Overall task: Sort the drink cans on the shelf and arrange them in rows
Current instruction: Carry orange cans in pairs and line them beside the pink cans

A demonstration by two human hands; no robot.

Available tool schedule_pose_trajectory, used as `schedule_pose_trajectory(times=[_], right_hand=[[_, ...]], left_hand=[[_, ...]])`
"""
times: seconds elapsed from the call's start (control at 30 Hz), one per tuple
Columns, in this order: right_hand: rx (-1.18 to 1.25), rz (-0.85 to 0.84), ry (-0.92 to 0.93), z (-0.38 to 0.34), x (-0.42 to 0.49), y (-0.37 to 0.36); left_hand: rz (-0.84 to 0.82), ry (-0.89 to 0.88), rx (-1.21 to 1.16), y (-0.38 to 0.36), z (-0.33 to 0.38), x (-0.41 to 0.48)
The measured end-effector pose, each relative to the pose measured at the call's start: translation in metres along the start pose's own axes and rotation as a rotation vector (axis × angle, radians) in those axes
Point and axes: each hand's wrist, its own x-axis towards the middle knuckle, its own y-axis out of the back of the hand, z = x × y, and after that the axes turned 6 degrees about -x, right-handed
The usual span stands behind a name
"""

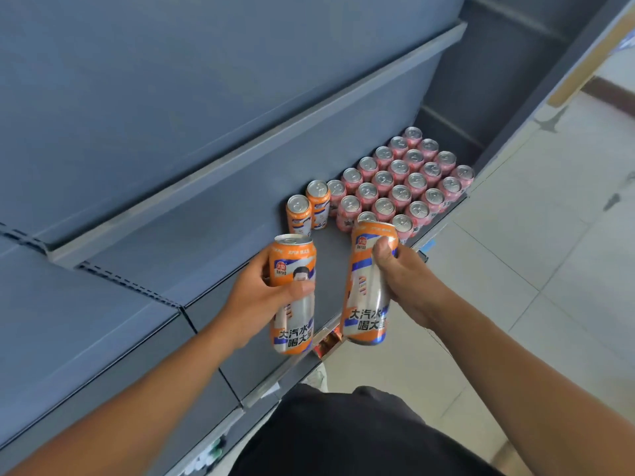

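My left hand (256, 298) grips a tall orange and silver drink can (294, 255) round its middle, upright above the grey shelf (192, 266). My right hand (403, 280) grips a second orange can (365, 297) near its top, tilted slightly, over the shelf's front edge. Two more orange cans (308, 207) stand on the shelf against the back. To their right, several pink cans (400, 182) stand in neat rows running toward the shelf's right end.
An upper grey shelf (240, 142) overhangs the back of the can shelf. Bare shelf surface lies left of the orange cans. A pale tiled floor (536, 269) is on the right. A small red package (328, 343) shows below the shelf edge.
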Motion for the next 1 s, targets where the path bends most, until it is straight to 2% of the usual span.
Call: schedule_pose_trajectory(times=[0.17,0.27,0.4,0.47,0.67,0.77,1.0], right_hand=[[0.130,-0.091,-0.095,-0.010,0.031,-0.001],[0.023,-0.071,-0.066,-0.017,0.051,-0.003],[-0.135,-0.045,0.011,-0.027,0.078,-0.001],[-0.178,-0.042,0.027,-0.029,0.092,0.004],[-0.235,-0.099,0.058,-0.032,0.140,0.028],[-0.213,-0.106,0.041,-0.029,0.169,0.041],[-0.299,-0.203,0.007,-0.021,0.222,0.064]], left_hand=[[0.049,0.097,-0.160,0.005,0.000,0.032],[0.032,0.125,-0.185,0.007,0.003,0.047],[-0.049,0.140,-0.095,0.008,0.003,0.066],[-0.034,0.153,-0.084,0.006,0.002,0.076],[0.115,0.161,-0.081,-0.011,-0.002,0.116],[0.246,0.153,-0.097,-0.025,-0.003,0.134],[0.424,0.166,-0.125,-0.051,-0.023,0.168]])
